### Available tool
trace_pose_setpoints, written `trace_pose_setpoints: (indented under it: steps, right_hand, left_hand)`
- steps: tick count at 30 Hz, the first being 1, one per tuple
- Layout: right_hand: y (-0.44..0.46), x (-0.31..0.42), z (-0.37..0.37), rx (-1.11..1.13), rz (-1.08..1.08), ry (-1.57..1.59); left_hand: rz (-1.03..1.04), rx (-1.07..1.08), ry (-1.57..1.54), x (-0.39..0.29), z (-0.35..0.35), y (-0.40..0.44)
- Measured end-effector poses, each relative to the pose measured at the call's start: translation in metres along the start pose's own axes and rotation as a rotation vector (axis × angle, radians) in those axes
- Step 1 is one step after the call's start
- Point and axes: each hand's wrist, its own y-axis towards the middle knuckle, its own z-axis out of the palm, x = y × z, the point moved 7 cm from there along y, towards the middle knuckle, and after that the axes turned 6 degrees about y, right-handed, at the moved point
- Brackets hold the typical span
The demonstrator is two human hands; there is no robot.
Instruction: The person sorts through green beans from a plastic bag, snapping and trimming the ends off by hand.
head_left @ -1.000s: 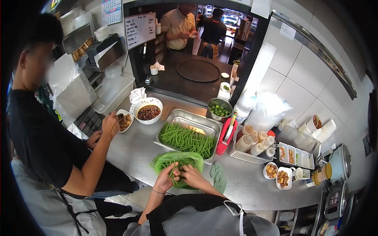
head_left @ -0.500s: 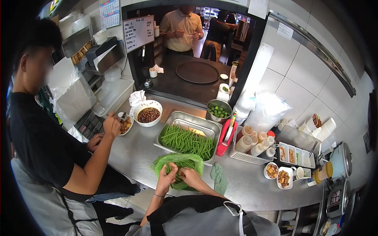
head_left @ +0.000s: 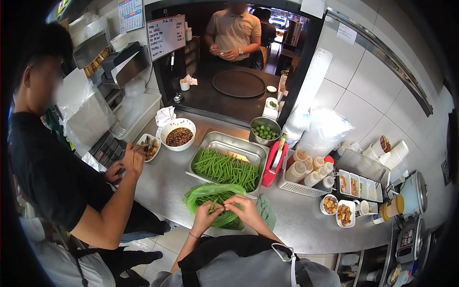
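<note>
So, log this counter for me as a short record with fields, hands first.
Left hand: at the green plastic bag, fingertips pinched
Right hand: close beside the left, fingertips pinched; grip too small to tell
Bag: open, green beans inside
Steel pan: beyond the bag, also holding green beans
Left of pan: white bowl of dark sauce
Right of bag: green cloth

Bare steel counter (head_left: 165,182) gives passage left of green plastic bag (head_left: 195,193), up to co-worker's forearm (head_left: 119,203). Metal pan (head_left: 256,155) blocks forward; crumpled green cloth (head_left: 267,215) right, bare counter past it.
</note>
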Motion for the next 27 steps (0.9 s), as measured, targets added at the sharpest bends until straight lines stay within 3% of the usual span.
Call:
trace_pose_setpoints:
  steps: [2, 4, 9, 14, 18, 20, 24, 26, 27]
  right_hand:
    - [-0.001, 0.0, -0.003, 0.029, -0.004, -0.02]
    - [-0.003, -0.009, -0.006, 0.034, 0.163, 0.061]
    - [-0.002, 0.001, -0.008, 0.017, 0.127, 0.067]
    - [-0.003, 0.013, -0.018, 0.007, -0.031, -0.354]
    - [-0.001, 0.007, -0.017, -0.031, -0.001, -0.395]
    - [0.0, -0.003, -0.015, -0.086, 0.003, -0.11]
    - [0.001, -0.022, -0.006, -0.108, 0.013, 0.102]
    - [-0.003, -0.043, 0.011, -0.054, 0.376, 0.693]
    - [-0.003, -0.045, 0.011, -0.053, 0.375, 0.693]
  left_hand:
    - [0.027, 0.002, 0.047, -0.016, -0.007, 0.002]
    - [0.049, 0.004, 0.091, -0.026, -0.007, 0.003]
    - [0.065, -0.016, 0.068, -0.023, 0.006, 0.002]
    - [0.154, -0.137, 0.134, -0.028, -0.004, 0.002]
    - [0.152, -0.188, 0.224, -0.039, -0.011, 0.001]
    - [0.145, -0.2, 0.229, -0.039, -0.011, 0.001]
    - [0.141, -0.159, 0.178, -0.043, -0.007, 0.0]
    - [0.131, -0.143, 0.151, -0.043, -0.007, 0.0]
    - [0.153, -0.152, 0.13, -0.045, -0.008, 0.0]
